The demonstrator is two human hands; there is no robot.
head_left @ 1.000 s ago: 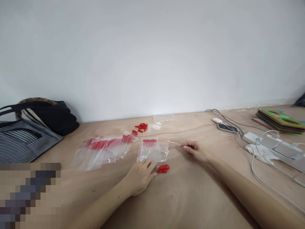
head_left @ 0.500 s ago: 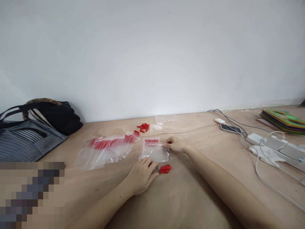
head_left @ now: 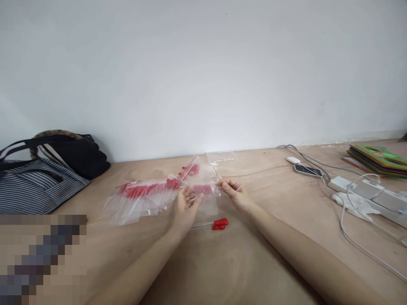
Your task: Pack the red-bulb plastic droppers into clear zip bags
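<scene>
A clear zip bag (head_left: 203, 171) with a red-lined edge is raised between my two hands. My right hand (head_left: 237, 195) pinches its right side. My left hand (head_left: 187, 205) is at its lower left corner, thumb and fingers apart, with the bag's edge at the fingertips. Red pieces show blurred through the plastic. Just below the hands, red-capped droppers with thin clear stems (head_left: 220, 223) lie on the table. To the left is a fanned row of clear bags (head_left: 143, 201) with red-capped items inside.
Against the wall lies a flat clear bag (head_left: 222, 157). A striped bag (head_left: 38, 184) stands far left. At the right are a phone-like device (head_left: 308, 170), a white power strip (head_left: 369, 192), cables and stacked colourful boards (head_left: 378, 161). A blurred patch covers the lower left.
Both hands have lifted a clear bag from the table. My left hand has moved up, away from the red-capped droppers, whose stems now show.
</scene>
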